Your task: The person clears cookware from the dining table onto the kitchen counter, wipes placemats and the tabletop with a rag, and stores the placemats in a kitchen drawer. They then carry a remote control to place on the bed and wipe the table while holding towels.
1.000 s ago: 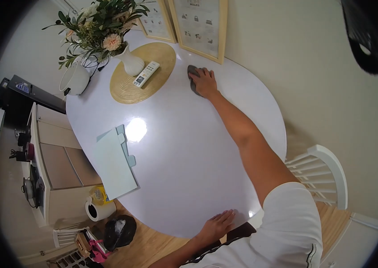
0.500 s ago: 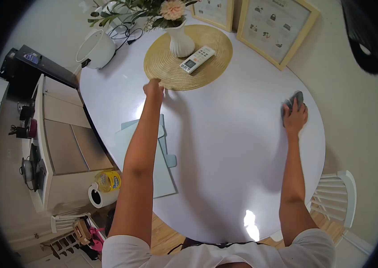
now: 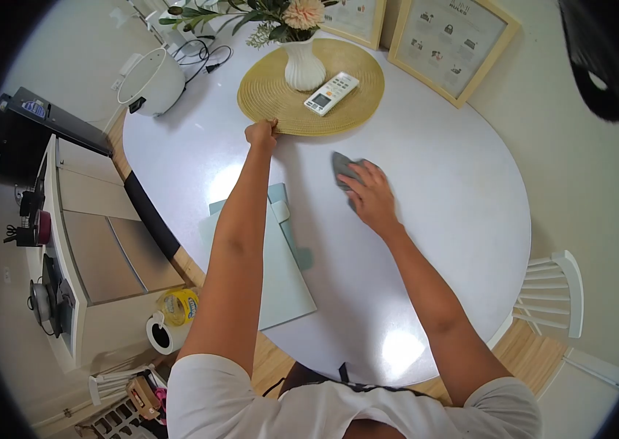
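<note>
From here I see the left hand (image 3: 261, 134) pinching the near edge of the woven placemat (image 3: 269, 99), under the ribbed vase (image 3: 304, 67). Nearer than the placemat, the right hand (image 3: 372, 193), part-curled, holds a gray cloth (image 3: 342, 164).

On our right we see a plain, pale wall (image 3: 580, 197) meeting a white baseboard (image 3: 596, 368) and light wood flooring (image 3: 533, 358), where a white spindle-backed chair (image 3: 571, 293) stands. To our left runs a beige cabinet (image 3: 94, 178) with brownish doors (image 3: 86, 245) and a white countertop (image 3: 48, 172). Beyond it we make out a dark, boxy piece (image 3: 68, 124), perhaps a fridge, though the shadowed edge leaves us unsure.
</note>
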Motion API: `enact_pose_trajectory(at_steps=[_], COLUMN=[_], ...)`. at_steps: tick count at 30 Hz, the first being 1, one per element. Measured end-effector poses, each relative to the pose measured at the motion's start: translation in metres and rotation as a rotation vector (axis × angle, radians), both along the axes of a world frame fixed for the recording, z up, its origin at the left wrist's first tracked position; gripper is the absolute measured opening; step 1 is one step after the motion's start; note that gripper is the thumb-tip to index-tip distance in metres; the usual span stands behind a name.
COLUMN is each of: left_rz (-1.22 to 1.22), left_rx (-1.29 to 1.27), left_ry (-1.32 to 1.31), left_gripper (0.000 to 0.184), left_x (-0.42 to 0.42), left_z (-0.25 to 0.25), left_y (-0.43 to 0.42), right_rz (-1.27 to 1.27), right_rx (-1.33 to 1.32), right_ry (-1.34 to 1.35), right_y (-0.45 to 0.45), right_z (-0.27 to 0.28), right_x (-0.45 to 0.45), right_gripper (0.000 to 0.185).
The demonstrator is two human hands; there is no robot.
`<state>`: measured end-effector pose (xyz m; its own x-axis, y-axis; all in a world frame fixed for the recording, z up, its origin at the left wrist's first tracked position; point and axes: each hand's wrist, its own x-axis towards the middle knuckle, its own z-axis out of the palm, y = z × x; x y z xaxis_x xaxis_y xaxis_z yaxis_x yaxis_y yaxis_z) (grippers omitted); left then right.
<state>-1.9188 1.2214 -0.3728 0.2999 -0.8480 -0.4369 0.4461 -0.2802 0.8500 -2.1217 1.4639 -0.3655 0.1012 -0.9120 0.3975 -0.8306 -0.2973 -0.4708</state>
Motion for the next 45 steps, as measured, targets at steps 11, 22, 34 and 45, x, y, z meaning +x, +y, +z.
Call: enact_pose_trajectory(at_steps=[11,22,34,45], left_rz=[-0.677,-0.757,-0.547,-0.766], left_rx=[-0.132,0.052,0.194,0.189], left_ry=[0.225,0.471,0.425,0.115], left_gripper=[0.026,0.026,0.032,0.028], left_x=[0.030,0.027,0.051,0.174], left_z=[0.039,0.062,0.023,-0.003], left_y=[-0.043,-0.060,-0.075,-0.084], right_rz=[-0.850,-0.755,0.331,-0.424], right_rx=[0.093,-0.185,0.280,0.108], right_ry=[0.103,-0.369,-0.452,-0.096], right_y=[-0.030,-0.307,-0.218,-0.070], right_z=[-0.027,-0.024,-0.009,0.004], right_x=[0.022,0.296,0.317,0.099], right_gripper=[0.046,0.052,0.030,0.052])
